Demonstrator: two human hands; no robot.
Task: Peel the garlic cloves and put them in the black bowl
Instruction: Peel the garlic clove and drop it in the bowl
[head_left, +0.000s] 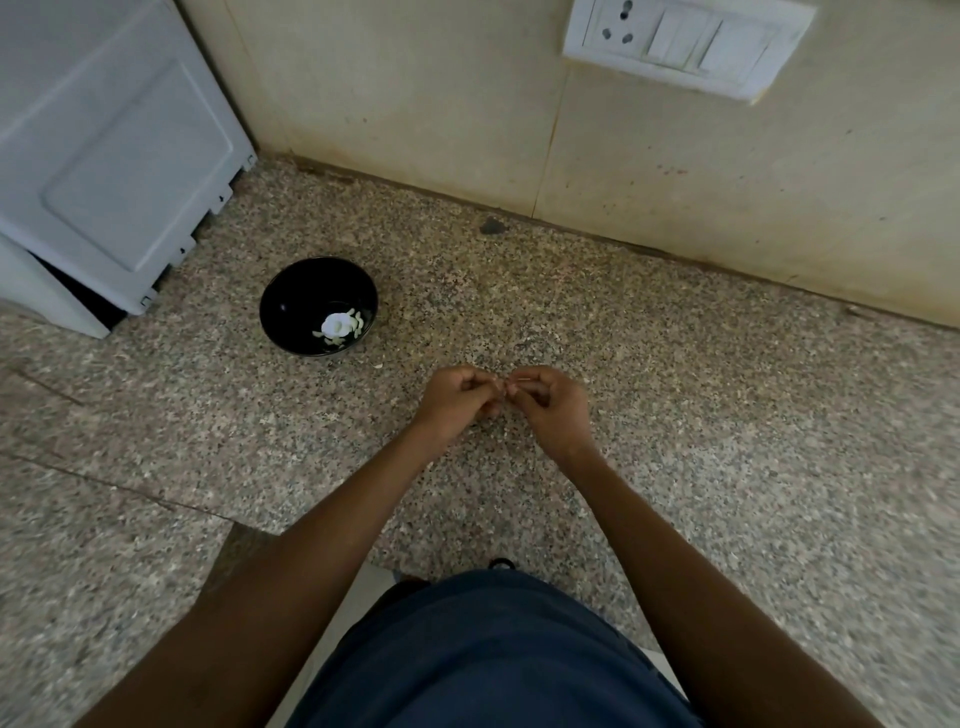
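granite counter (675, 415): both hands, left hand (457, 400) and right hand (553, 405), pinch one garlic clove (506, 385); black bowl (291, 291) sits forward-left, nearer the left hand.

1. The bowl (318, 306) stands on the counter (675, 395), left of its middle, with peeled cloves (340, 327) in it.
2. Behind and left of the bowl stands an appliance (104, 156), at the counter's back left corner.
3. Both hands, left (457, 402) and right (553, 408), meet to the right of the bowl and nearer the front edge.
4. A switch plate (685, 44) sits on the wall (415, 93) behind the counter.
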